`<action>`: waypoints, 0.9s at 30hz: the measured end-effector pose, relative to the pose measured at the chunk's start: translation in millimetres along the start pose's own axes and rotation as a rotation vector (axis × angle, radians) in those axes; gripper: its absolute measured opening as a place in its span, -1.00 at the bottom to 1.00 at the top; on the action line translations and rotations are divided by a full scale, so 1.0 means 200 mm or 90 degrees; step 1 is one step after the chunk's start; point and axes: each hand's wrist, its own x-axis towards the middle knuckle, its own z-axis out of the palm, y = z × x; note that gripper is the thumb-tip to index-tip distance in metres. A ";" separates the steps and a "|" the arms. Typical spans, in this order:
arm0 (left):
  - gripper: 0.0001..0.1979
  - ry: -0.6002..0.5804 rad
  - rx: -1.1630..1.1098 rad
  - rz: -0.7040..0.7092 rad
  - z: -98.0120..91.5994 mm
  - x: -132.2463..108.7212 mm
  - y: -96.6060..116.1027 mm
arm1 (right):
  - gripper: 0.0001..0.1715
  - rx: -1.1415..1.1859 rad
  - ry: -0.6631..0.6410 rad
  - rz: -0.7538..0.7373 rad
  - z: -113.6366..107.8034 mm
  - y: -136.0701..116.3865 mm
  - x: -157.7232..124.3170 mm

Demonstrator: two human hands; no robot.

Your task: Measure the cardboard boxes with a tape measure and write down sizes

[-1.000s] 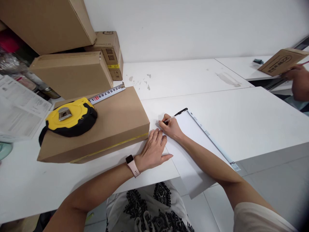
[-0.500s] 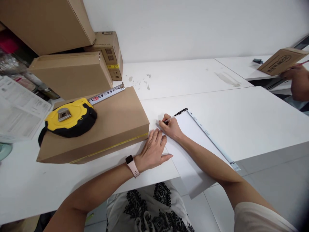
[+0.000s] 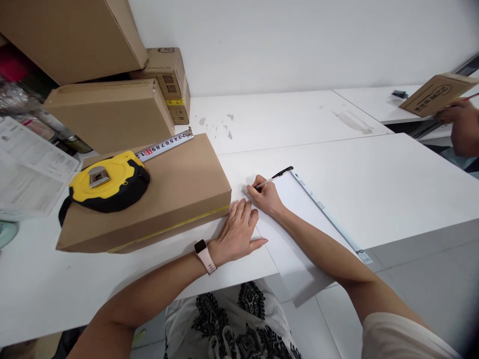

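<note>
My right hand [image 3: 266,197] is closed around a pen [image 3: 274,177] with a black cap, its tip on the top left corner of a white sheet of paper [image 3: 299,234] that lies on the white table [image 3: 374,179]. My left hand [image 3: 236,232] lies flat with fingers spread on the sheet's left edge; a pale pink watch sits on its wrist. Just left of both hands is a long brown cardboard box [image 3: 175,194]. On top of it rests a yellow and black tape measure [image 3: 107,183] with its blade [image 3: 164,145] pulled out along the box.
More cardboard boxes [image 3: 108,112] are stacked at the back left against the wall. Printed papers [image 3: 30,169] lie at the far left. At the far right another person's hand [image 3: 462,122] holds a pen beside a small cardboard box [image 3: 436,94] on a neighbouring table.
The pen in my right hand has shifted very slightly. My left hand, the box and the tape measure stay where they were.
</note>
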 end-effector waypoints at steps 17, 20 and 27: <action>-0.21 -0.006 0.028 0.002 0.00 0.00 0.00 | -0.78 -0.011 -0.001 0.000 -0.01 0.00 0.01; -0.21 -0.007 0.021 0.000 0.00 0.00 0.00 | -0.79 -0.014 -0.007 -0.001 -0.01 0.00 0.01; -0.21 -0.006 0.012 0.002 0.00 0.00 0.00 | -0.78 -0.016 -0.006 0.000 0.00 0.00 0.01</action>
